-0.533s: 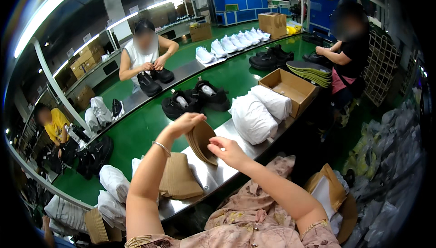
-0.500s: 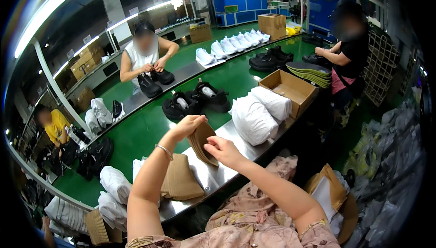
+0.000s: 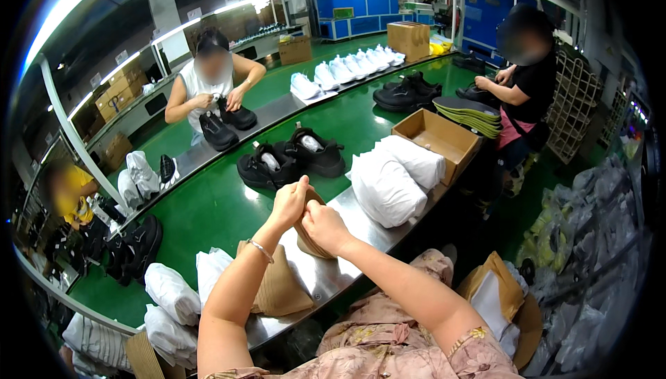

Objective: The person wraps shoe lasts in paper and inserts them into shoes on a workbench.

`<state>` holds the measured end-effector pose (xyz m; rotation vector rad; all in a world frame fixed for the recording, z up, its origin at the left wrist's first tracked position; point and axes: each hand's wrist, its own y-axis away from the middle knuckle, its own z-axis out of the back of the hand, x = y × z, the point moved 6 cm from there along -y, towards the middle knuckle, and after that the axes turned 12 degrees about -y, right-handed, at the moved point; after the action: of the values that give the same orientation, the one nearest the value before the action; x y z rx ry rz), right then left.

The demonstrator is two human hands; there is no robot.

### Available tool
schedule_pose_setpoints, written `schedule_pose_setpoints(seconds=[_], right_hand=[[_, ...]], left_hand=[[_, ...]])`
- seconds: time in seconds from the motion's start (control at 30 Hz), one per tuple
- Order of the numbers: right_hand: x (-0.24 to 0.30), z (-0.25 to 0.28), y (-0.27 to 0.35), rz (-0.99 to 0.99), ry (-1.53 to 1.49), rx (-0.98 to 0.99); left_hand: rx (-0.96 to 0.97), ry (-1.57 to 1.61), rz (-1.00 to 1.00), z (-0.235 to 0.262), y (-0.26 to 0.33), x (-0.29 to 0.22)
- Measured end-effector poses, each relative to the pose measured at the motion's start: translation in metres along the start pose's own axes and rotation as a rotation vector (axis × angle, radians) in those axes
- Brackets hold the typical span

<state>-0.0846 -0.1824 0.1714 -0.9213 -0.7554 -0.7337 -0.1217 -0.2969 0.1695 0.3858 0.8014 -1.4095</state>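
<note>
Both hands grip a thin stack of brown cardboard sheets (image 3: 310,243), held on edge above the metal rim of the bench. My left hand (image 3: 288,204) is closed over its upper side, the wrist wearing a bangle. Against the near face, my right hand (image 3: 325,226) is closed with its fingers curled on the top part. More brown cardboard sheets (image 3: 281,287) lie on the metal rim below my left forearm. Just beyond my hands rests a pair of black shoes (image 3: 316,155) with white stuffing inside. White-wrapped bundles (image 3: 383,186) sit to the right of the hands.
An open cardboard box (image 3: 466,153) stands beyond the bundles, beside green-edged insoles (image 3: 472,119). White wrapped bundles (image 3: 170,294) crowd the left end. Across the green bench (image 3: 201,219), a person (image 3: 215,87) handles black shoes; another (image 3: 531,73) works at right. White shoes (image 3: 341,70) line the far side.
My right hand has moved up and left, closing in next to the left hand on the cardboard stack. The stack has turned more edge-on. The whole view has shifted slightly.
</note>
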Motion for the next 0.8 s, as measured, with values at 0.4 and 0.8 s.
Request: schedule_pose_setpoints(seconds=[0.4,0.8], right_hand=[[-0.04,0.126,0.043,-0.143,-0.52,-0.21],[-0.088,0.224,0.115,-0.365,-1.022,-0.545]], left_hand=[[0.208,-0.154,0.053,0.002,-0.005,-0.013],[-0.001,0.066,-0.276,-0.02,0.015,-0.136]])
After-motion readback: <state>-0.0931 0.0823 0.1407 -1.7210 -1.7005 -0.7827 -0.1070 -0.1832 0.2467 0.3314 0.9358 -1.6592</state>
